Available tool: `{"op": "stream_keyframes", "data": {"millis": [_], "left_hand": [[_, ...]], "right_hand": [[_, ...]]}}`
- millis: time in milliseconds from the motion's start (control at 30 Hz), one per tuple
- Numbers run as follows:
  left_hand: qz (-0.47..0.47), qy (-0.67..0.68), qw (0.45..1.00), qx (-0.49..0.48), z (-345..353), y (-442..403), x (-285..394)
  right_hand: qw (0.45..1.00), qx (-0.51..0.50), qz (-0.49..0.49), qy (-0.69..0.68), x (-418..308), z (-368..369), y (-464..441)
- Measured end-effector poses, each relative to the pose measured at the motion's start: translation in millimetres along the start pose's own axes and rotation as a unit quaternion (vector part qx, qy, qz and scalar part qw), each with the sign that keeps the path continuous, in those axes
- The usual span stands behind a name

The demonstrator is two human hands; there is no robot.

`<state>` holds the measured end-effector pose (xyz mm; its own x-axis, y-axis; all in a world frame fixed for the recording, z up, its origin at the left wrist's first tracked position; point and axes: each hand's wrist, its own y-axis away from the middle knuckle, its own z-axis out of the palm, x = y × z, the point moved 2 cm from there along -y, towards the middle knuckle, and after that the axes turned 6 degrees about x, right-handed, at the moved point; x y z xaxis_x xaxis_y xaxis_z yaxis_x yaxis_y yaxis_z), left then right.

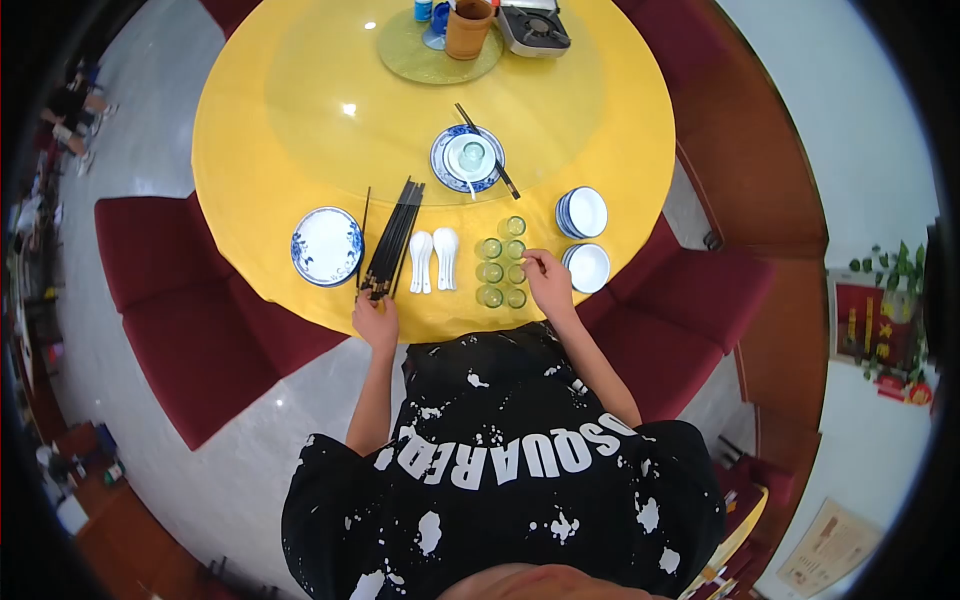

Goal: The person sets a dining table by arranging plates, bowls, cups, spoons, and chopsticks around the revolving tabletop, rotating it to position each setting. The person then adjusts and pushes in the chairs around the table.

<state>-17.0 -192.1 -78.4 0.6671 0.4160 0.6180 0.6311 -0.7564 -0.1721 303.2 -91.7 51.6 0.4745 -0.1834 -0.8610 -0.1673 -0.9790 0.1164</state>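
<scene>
My left hand (376, 320) closes around the near ends of a bundle of black chopsticks (396, 238) on the yellow-covered table. White ceramic spoons (433, 262) lie in two piles just right of the bundle. My right hand (549, 287) is at the right side of several small clear glasses (490, 272) standing in two columns. Its fingers are curled together beside a glass (516, 273); whether they grip it is hard to make out. Two stacks of bowls (581, 213) stand to the right of that hand. Left of the chopsticks is a blue-and-white plate stack (327, 246).
A place setting (470, 158) of plate, bowl, glass, spoon and chopsticks sits farther in. At the back are a brown container (468, 30) and a portable stove (534, 27). Dark red chairs (200, 310) flank the table. A seated person (72, 118) is far left.
</scene>
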Motion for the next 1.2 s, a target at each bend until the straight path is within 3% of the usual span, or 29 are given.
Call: {"op": "stream_keyframes", "data": {"millis": [167, 300, 333, 433, 567, 667, 867, 1200], "left_hand": [[-0.034, -0.02, 0.996, 0.074, 9, 15, 11], [-0.119, 0.035, 0.987, 0.101, 14, 32, 22], [-0.179, 0.07, 0.98, 0.058, 15, 36, 22], [-0.155, 0.069, 0.981, 0.096, 24, 57, 24], [-0.162, 0.079, 0.982, 0.059, 29, 68, 26], [-0.153, 0.069, 0.985, 0.048, 28, 68, 30], [-0.147, 0.055, 0.987, 0.038, 29, 68, 30], [-0.148, 0.044, 0.985, 0.08, 36, 71, 32]], "right_hand": [[0.999, -0.014, -0.006, -0.046, 11, -15, -64], [0.997, 0.005, -0.074, 0.01, 15, -7, -129], [0.996, -0.011, -0.08, 0.035, 12, -2, -149], [0.977, -0.105, -0.081, 0.169, 9, 19, -213], [0.877, -0.262, -0.043, 0.401, 44, 50, -269], [0.857, -0.246, -0.057, 0.449, 53, 54, -260], [0.804, -0.305, -0.069, 0.505, 40, 35, -262], [0.808, -0.302, -0.103, 0.495, 65, 18, -293]]}}
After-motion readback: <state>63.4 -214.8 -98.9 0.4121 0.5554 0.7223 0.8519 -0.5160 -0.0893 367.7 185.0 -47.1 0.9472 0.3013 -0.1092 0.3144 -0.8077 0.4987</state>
